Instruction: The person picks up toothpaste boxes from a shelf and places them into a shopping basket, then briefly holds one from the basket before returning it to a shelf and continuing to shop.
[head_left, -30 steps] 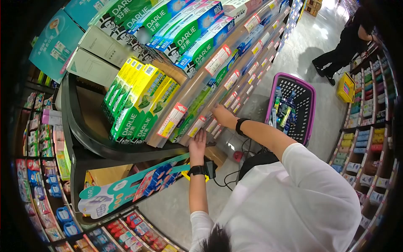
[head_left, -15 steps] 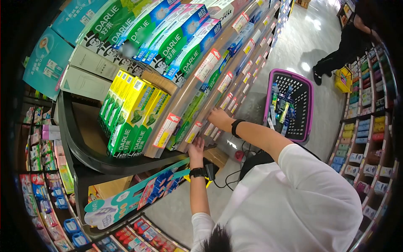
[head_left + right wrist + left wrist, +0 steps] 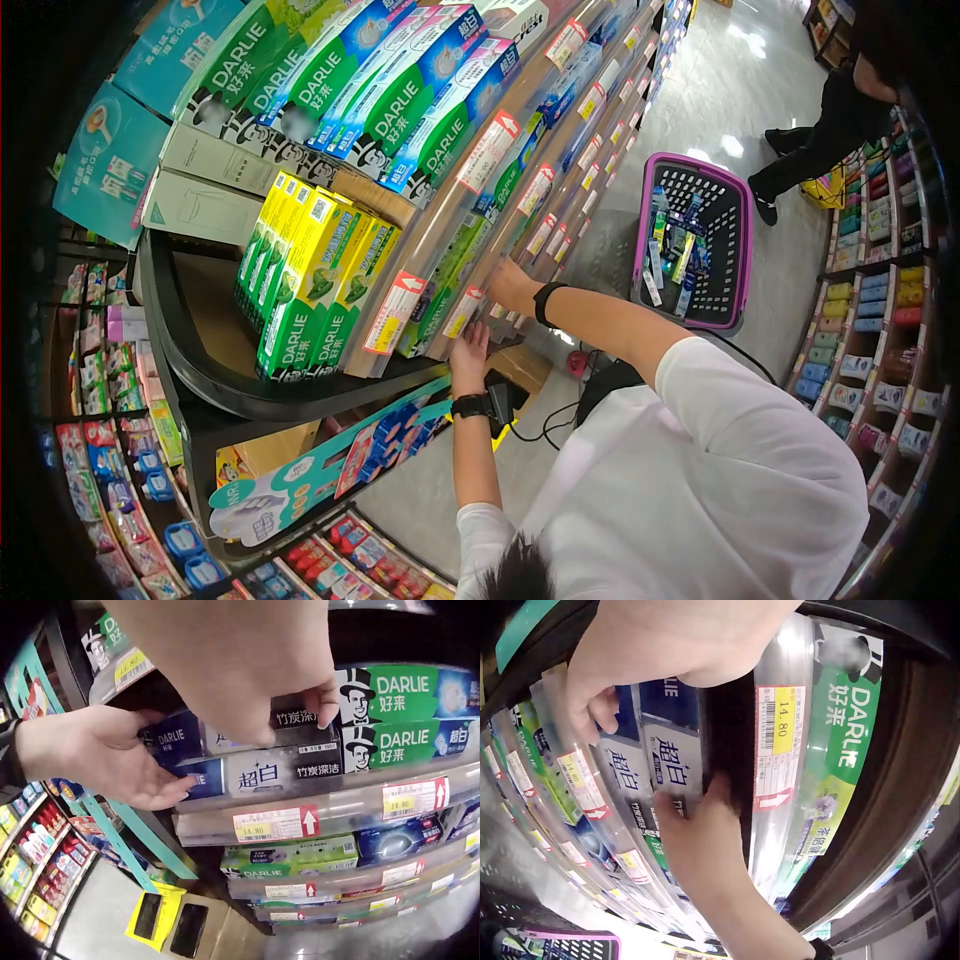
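Risk noted first. The blue toothpaste box sits in a tightly packed row behind the clear shelf lip. If it is drawn out at a slant, its end would likely catch on that lip or drag the neighbouring green Darlie boxes forward, and one could tip over the edge to the floor. The price tag clipped just below also looks liable to be knocked loose by a brushing knuckle.

Position. The box lies on its side on the lower shelf of the toothpaste rack, at the left end of the row, between the two hands.

Left hand: fingers extended and lightly spread, the tips touching the box's left end; no curl round it is visible.

Right hand: above and in front of the same box, its fingertips curled down onto the top edge, seemingly pinching it. The wrist view is partly blocked by the hand itself, so the grip is judged, not confirmed.

A purple shopping basket stands on the floor, well apart to the right.
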